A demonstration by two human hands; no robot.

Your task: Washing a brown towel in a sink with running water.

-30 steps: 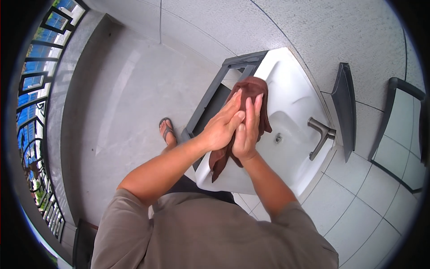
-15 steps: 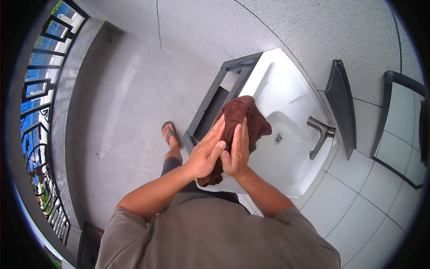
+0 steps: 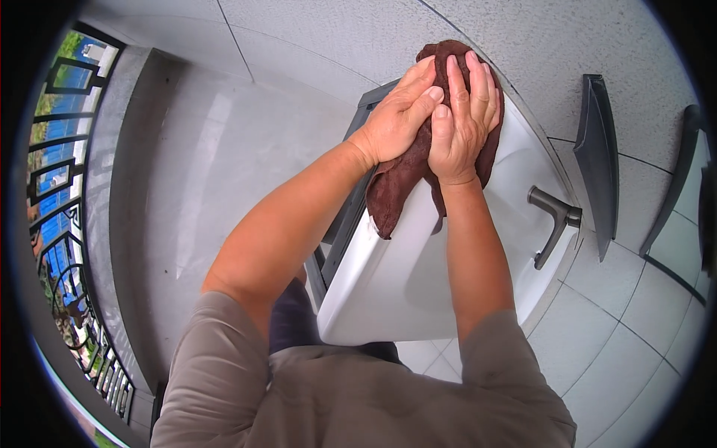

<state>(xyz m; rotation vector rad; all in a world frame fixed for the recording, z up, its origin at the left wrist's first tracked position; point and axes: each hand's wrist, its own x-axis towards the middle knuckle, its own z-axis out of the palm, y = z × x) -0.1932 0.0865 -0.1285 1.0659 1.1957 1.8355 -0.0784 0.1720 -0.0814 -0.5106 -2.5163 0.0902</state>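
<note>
A dark brown cloth (image 3: pixel 397 183) lies bunched over the far left corner of the white washbasin (image 3: pixel 357 299), one end hanging across its left rim. My left hand (image 3: pixel 396 119) presses on the cloth's left side, its fingers stretched out along it. On top of the cloth rests my right hand (image 3: pixel 459 131), flat, with fingers somewhat apart. The two hands are side by side, thumbs close together. Both hide part of the cloth, and the cloth and my right arm cover much of the bowl.
A dark grey tap (image 3: pixel 553 220) stands on the basin's right side. Beyond it, a dark panel (image 3: pixel 600 164) and a mirror (image 3: pixel 681 201) are on the tiled wall. A dark frame (image 3: pixel 343 224) supports the basin. A black metal railing (image 3: pixel 66 149) runs along the far left.
Both hands have moved forward with the brown cloth, from above the basin's near left part to its far left corner. My arms are stretched further out.
</note>
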